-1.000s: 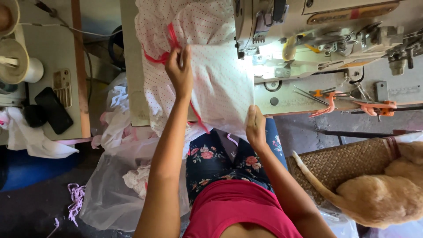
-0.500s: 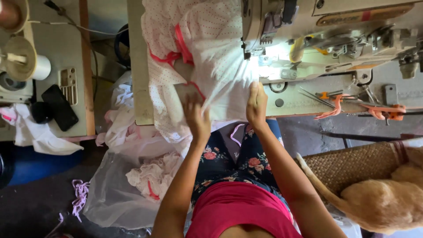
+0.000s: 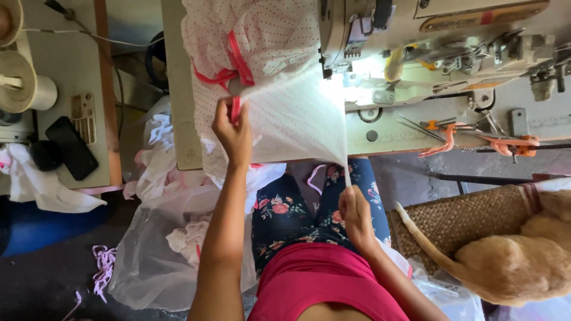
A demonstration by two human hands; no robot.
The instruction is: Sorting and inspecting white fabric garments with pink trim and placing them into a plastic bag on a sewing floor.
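A white fabric piece with small red dots (image 3: 291, 119) and red trim lies on the sewing table (image 3: 416, 134) beside the needle of a beige sewing machine (image 3: 416, 35). My left hand (image 3: 233, 132) grips the fabric at the red trim near its left edge. My right hand (image 3: 355, 213) pinches the fabric's lower right corner, off the table's front edge and over my lap. The cloth is stretched taut between the two hands. More of the same fabric (image 3: 256, 35) is bunched behind, left of the machine.
Orange-handled snips (image 3: 443, 139) and tweezers lie on the table at right. A ginger cat (image 3: 523, 261) rests on a woven basket (image 3: 470, 220) at lower right. A plastic bag of fabric pieces (image 3: 160, 249) sits on the floor. A side table holds a thread cone (image 3: 27, 89) and a black phone (image 3: 71, 156).
My left hand has moved up and left along the fabric to the red trim. My right hand has drawn back toward my body, pulling the cloth tight.
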